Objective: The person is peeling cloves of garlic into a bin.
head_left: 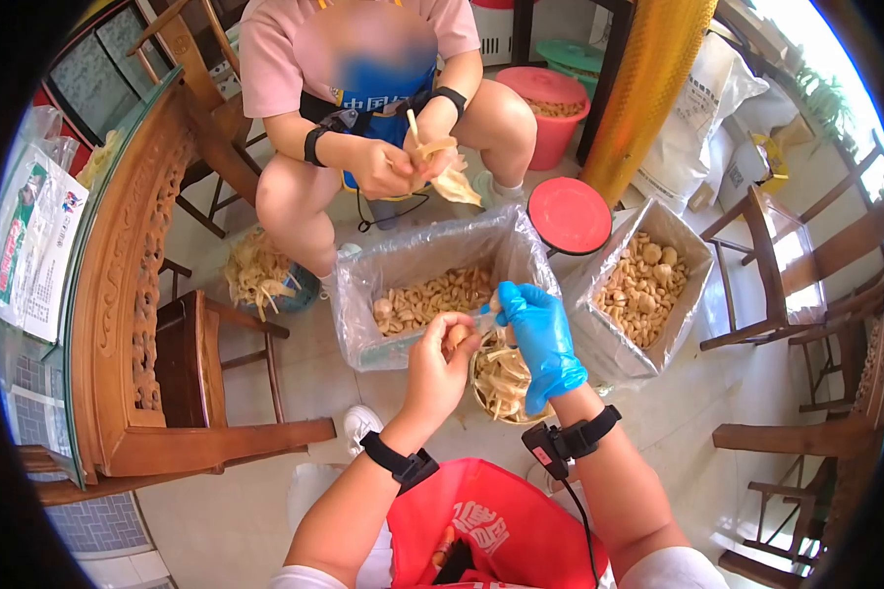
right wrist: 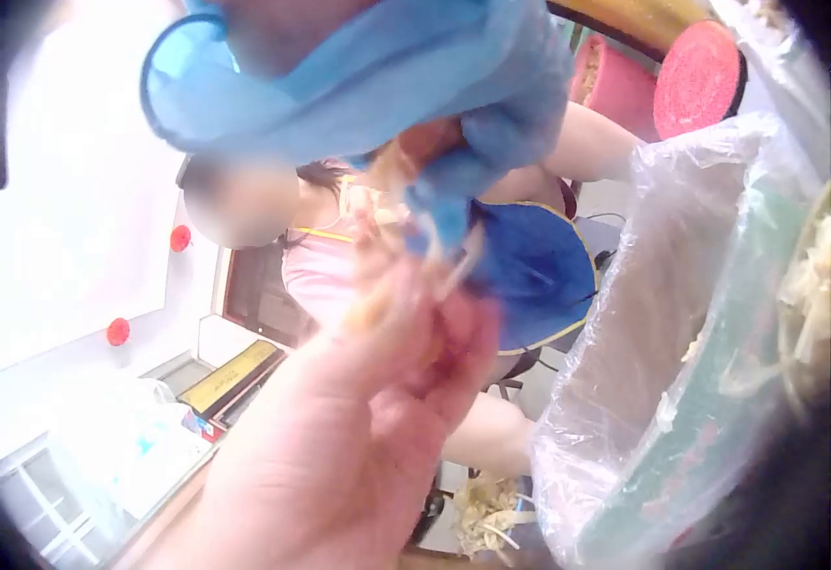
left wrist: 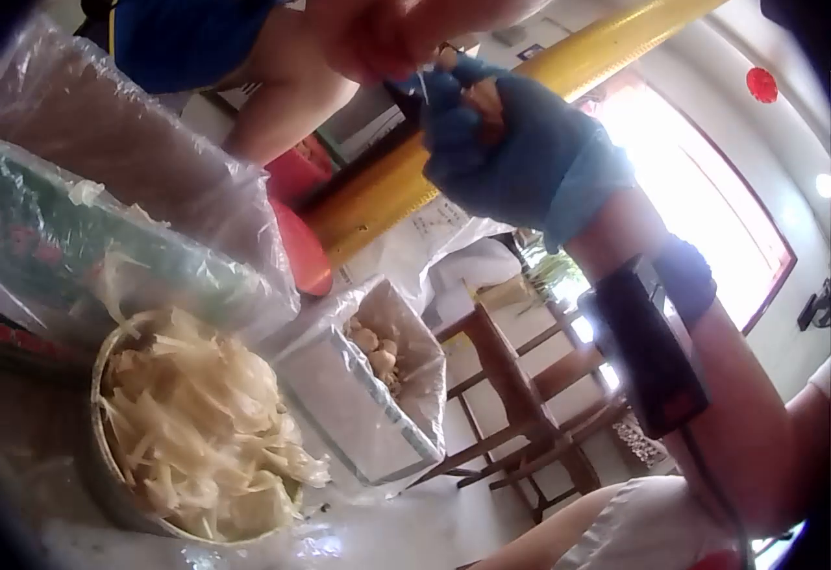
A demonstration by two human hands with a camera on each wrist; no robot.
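Observation:
My bare left hand [head_left: 440, 363] curls its fingers round a small, rounded tan piece [head_left: 457, 337] above the near edge of a plastic-lined box [head_left: 442, 257]. Right beside it, my right hand [head_left: 538, 339] wears a blue glove. Its fingertips pinch another tan piece [head_left: 496, 305], with a thin pale strip between the hands. Blur in the right wrist view partly hides what the fingers hold. Below the hands stands a round tub [left wrist: 98, 434] heaped with pale, papery peelings [left wrist: 195, 421]. Small tan pieces [head_left: 432, 299] lie in the lined box.
Another person [head_left: 383, 167] sits opposite, holding a pale, leafy piece [head_left: 454, 185]. A second lined box [head_left: 702, 255] with tan pieces stands at the right, near a red-lidded container [head_left: 570, 216]. A red bag [head_left: 501, 515] lies at my lap; a carved wooden table [head_left: 133, 294] stands left.

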